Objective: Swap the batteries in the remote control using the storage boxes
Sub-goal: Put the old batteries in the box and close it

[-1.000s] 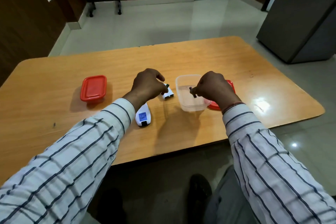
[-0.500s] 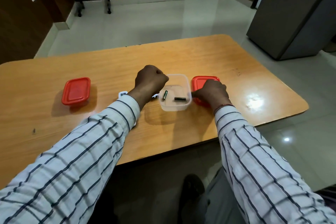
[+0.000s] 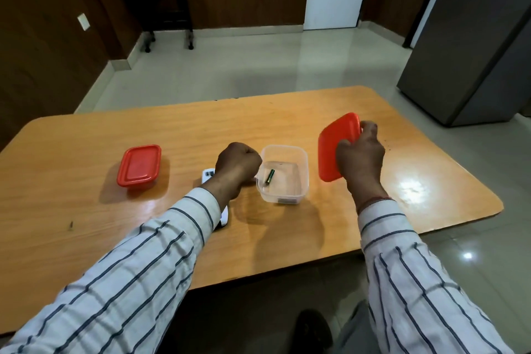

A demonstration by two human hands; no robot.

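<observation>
A clear plastic box [image 3: 301, 158] stands open at the table's middle. A green-black battery [image 3: 269, 176] lies in it, and a second dark battery [image 3: 287, 200] rests against its near wall. My right hand [image 3: 360, 161] grips a red lid [image 3: 330, 149], tilted on edge above the table, right of the box. My left hand [image 3: 237, 165] is a closed fist touching the box's left rim; nothing shows in it. A white remote part with dark slots [image 3: 207, 176] peeks out left of that wrist. Another white piece [image 3: 224, 217] shows under the sleeve.
A second box with its red lid on [image 3: 139, 165] stands at the left of the wooden table [image 3: 86, 210]. A grey cabinet [image 3: 474, 52] stands on the floor to the far right. A dark stand [image 3: 161, 3] is by the back wall.
One second ago my right hand held a battery over the clear box; both batteries now lie inside. The right hand has since picked the red lid up off the table.
</observation>
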